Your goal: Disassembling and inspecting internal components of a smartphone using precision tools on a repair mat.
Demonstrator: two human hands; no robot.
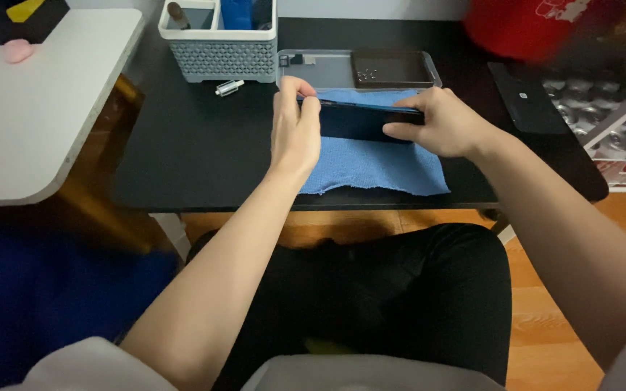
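Note:
A dark flat phone (pixel 356 119) is held on its long edge above a blue cloth (pixel 371 163) spread on a black table (pixel 204 145). My left hand (pixel 295 127) pinches the phone's left end between thumb and fingers. My right hand (pixel 440 123) grips its right end, fingers wrapped over the front. The phone's far side is hidden from me.
A grey perforated basket (pixel 219 43) with tools stands at the back left, a small white vial (pixel 230 87) in front of it. A shallow clear tray (pixel 356 69) lies behind the cloth. A white table (pixel 30 108) is at left, a can rack (pixel 617 123) at right.

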